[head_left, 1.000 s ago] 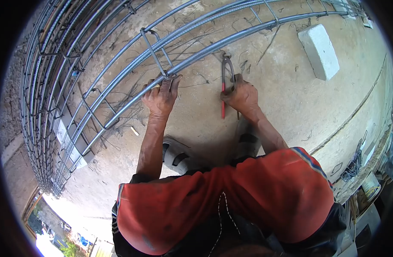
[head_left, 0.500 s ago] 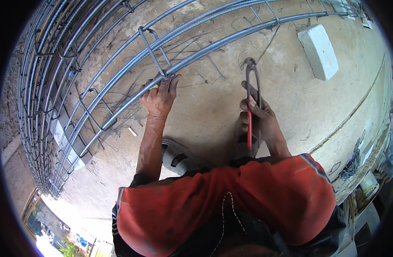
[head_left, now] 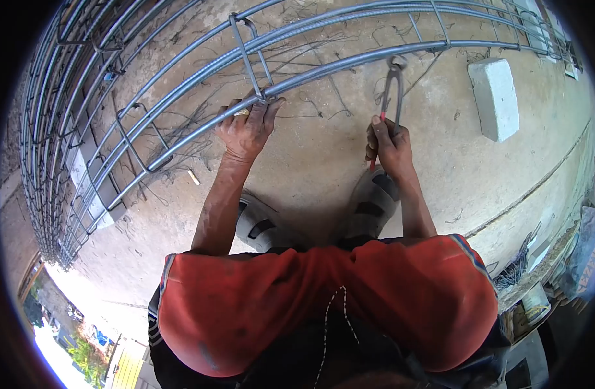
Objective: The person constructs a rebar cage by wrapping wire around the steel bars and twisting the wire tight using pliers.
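Note:
My left hand (head_left: 247,133) is closed round the near steel bar (head_left: 330,67) of a long rebar cage, right where a rectangular stirrup (head_left: 245,57) meets it. Its fingers pass behind the bar and are partly hidden. A thin wire (head_left: 297,117) runs rightward from near those fingertips. To the right, my right hand (head_left: 394,148) grips a pair of pincers (head_left: 399,97) with red on the handles. Their round head points away from me, just below the near bar, and the handles stand slightly apart. Whether the jaws hold anything is too small to tell.
More rebar cages (head_left: 47,149) are stacked at the left. A white block (head_left: 495,100) rests on the concrete floor at the right, and another pale block (head_left: 93,188) sits beneath the cage. Loose tie wires lie scattered under the bars. My shoes (head_left: 261,223) are below my hands.
My right hand has moved up and forward, bringing the pincers' head close to the near bar. My left hand keeps its hold at the stirrup joint. The view has shifted slightly.

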`<state>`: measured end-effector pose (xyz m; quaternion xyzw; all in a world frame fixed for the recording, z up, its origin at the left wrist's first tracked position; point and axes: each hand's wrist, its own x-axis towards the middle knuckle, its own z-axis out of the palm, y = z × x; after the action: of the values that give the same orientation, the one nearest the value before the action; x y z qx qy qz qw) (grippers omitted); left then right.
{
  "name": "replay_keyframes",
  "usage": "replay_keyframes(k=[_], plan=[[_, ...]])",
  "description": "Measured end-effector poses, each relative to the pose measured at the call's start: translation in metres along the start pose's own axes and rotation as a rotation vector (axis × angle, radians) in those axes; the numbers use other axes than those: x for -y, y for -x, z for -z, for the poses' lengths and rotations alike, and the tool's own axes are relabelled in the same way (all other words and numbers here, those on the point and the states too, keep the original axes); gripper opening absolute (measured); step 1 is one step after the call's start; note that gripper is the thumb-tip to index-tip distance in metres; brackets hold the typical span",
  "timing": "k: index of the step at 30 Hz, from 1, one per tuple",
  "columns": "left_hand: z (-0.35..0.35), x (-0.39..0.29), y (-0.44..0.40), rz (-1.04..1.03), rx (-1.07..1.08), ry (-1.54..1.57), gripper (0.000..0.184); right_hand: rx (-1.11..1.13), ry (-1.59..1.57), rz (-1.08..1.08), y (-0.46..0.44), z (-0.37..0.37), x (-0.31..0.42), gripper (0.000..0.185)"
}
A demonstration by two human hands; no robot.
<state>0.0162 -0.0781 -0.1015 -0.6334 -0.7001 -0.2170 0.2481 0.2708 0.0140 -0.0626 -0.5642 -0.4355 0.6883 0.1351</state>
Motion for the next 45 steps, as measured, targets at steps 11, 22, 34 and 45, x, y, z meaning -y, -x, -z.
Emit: replay_keyframes(k=[11, 22, 34, 45], plan=[[-0.012, 0.004, 0.006, 0.026, -0.096, 0.030, 0.030, -0.016, 0.012, 0.033, -0.016, 0.008, -0.026, 0.034], [-0.011, -0.004, 0.009, 0.164, -0.075, 0.121, 0.030, 0.171, 0.962, 0.671, 0.004, -0.017, -0.050, 0.028], [-0.004, -0.013, 0.008, 0.282, -0.083, 0.210, 0.029, 0.160, 0.167, 0.368, 0.073, -0.028, 0.053, 0.056], [0.002, -0.016, 0.005, 0.360, -0.055, 0.257, 0.021, 0.378, 0.273, 0.024, -0.021, -0.100, 0.167, 0.064]])
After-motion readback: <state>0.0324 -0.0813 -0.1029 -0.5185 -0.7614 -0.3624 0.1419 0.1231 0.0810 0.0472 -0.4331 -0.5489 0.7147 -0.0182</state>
